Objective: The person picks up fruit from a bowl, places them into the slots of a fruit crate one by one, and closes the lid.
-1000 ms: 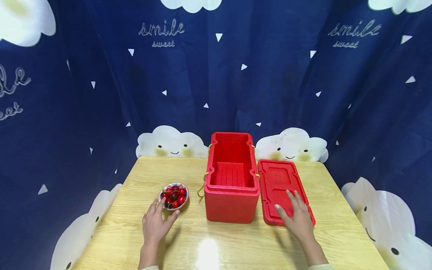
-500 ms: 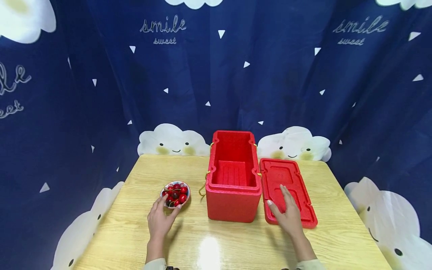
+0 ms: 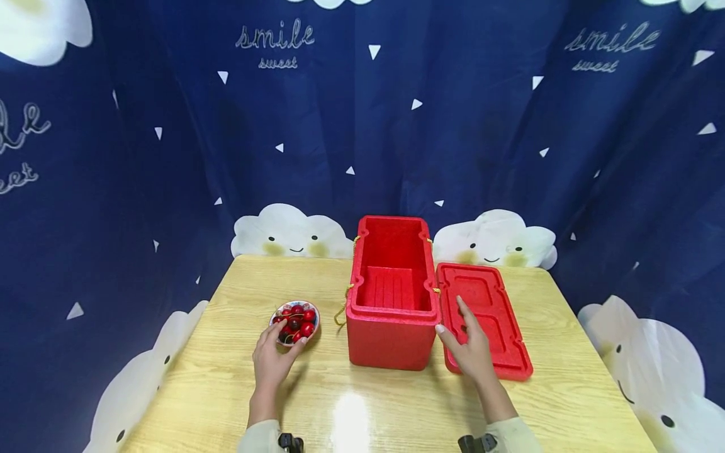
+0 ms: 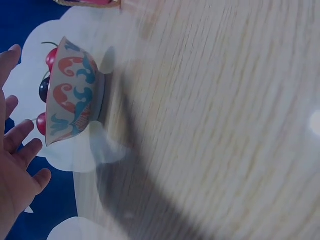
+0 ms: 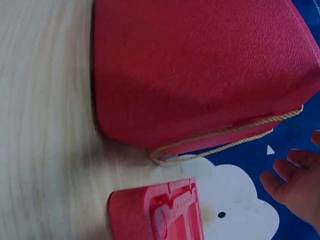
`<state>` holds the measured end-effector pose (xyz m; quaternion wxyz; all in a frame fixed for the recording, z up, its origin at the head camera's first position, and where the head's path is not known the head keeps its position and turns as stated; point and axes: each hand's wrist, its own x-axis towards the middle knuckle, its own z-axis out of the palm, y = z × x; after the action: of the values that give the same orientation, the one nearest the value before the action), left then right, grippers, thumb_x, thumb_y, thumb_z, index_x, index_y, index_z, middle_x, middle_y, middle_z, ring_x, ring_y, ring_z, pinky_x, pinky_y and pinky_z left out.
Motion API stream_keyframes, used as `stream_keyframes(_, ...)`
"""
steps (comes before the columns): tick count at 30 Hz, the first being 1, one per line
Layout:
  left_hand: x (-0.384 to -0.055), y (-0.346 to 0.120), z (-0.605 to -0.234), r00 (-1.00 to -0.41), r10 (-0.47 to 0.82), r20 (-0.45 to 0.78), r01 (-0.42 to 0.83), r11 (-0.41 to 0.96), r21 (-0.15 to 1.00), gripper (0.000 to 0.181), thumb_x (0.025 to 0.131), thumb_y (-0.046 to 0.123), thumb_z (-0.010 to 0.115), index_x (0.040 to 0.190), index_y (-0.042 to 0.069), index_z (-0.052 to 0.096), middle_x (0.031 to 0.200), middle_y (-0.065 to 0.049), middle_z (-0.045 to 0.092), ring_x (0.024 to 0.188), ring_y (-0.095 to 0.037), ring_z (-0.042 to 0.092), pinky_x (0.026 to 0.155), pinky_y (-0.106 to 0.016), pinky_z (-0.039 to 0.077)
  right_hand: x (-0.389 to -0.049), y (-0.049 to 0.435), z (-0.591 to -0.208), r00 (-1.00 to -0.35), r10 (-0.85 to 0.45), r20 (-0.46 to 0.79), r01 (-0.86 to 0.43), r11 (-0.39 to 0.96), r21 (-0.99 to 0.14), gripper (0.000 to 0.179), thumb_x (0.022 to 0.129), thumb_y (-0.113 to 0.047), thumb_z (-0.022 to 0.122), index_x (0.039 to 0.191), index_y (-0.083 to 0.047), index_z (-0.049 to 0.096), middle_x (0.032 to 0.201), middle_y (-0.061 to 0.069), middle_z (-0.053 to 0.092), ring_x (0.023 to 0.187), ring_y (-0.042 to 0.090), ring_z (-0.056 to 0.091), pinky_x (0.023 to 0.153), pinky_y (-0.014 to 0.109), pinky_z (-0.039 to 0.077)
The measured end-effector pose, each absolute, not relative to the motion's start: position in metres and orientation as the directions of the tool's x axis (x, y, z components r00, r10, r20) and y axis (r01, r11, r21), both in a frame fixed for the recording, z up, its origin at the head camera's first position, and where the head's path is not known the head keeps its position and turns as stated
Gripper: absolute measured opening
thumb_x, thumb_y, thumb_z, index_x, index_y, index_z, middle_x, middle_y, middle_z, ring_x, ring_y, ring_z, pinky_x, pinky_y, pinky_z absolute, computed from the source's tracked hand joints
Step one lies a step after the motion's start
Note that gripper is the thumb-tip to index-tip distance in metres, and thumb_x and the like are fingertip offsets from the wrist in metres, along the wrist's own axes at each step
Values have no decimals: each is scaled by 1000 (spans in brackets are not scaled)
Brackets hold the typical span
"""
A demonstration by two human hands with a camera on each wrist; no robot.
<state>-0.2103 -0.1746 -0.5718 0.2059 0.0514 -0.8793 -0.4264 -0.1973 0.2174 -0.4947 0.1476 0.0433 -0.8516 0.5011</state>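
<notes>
A small patterned bowl (image 4: 75, 95) of dark red cherries (image 3: 296, 323) stands at the left of the table. My left hand (image 3: 273, 362) hovers at the bowl's near rim with fingers spread, holding nothing; in the left wrist view a gap shows between fingers and bowl. At the middle stands a lidless red foam box (image 3: 391, 343) with yellow rope handles (image 5: 225, 131). Its red lid (image 3: 495, 321) lies flat on the right, recessed side up. Over the lid's near left part, beside the box's front right corner, my right hand (image 3: 472, 352) is held with straight fingers and nothing in it.
The light wooden table (image 3: 226, 390) ends at the back against a dark blue curtain (image 3: 317, 126) with white clouds and triangles. A loose rope hangs at the box's left side, between box and bowl. Small black devices sit at both wrists.
My right hand has moved left and forward, from over the lid to the box's front right corner. My left hand has shifted slightly toward the bowl. The camera view has tilted a little.
</notes>
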Motion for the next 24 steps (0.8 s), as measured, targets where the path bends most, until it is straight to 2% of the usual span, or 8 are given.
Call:
stream_keyframes(5, -214, -175, -572, -908, -260, 328, 104, 620, 778, 64, 71, 36, 81, 124, 7, 59, 127, -17, 50, 118, -37, 41, 92, -57, 27, -201, 212, -490, -961, 59, 269, -215, 448, -868, 78, 84, -32, 68, 148, -20, 25, 142, 14, 34, 127, 34, 33, 97, 50, 35)
stream_keyframes(10, -221, -175, -576, -899, -274, 342, 124, 590, 798, 60, 69, 30, 83, 120, 7, 62, 122, -18, 52, 114, -38, 44, 94, -57, 27, -206, 207, -485, -971, 54, 232, -190, 411, -892, 83, 82, -31, 71, 149, -20, 22, 143, 12, 35, 119, 36, 43, 88, 48, 44)
stream_keyframes(12, -224, -175, -578, -893, -288, 345, 125, 578, 806, 60, 68, 29, 83, 119, 6, 62, 120, -19, 52, 112, -39, 45, 93, -57, 29, -205, 203, -479, -971, 53, 231, -191, 402, -895, 85, 81, -28, 72, 149, -16, 22, 142, 14, 36, 115, 38, 46, 85, 48, 47)
stream_keyframes(18, -233, -176, -582, -876, -348, 335, 108, 536, 837, 55, 68, 26, 83, 115, 5, 64, 114, -22, 52, 105, -39, 47, 87, -54, 32, -199, 188, -457, -966, 36, 255, -224, 371, -901, 85, 82, -21, 71, 148, -6, 20, 143, 19, 33, 117, 38, 43, 91, 46, 42)
stream_keyframes(24, -234, -178, -583, -872, -366, 325, 75, 555, 828, 51, 68, 23, 83, 113, 4, 65, 109, -19, 53, 101, -35, 48, 84, -52, 32, -204, 185, -457, -979, 10, 203, -189, 324, -927, 87, 82, -24, 72, 149, -10, 18, 146, 18, 28, 121, 36, 40, 91, 45, 42)
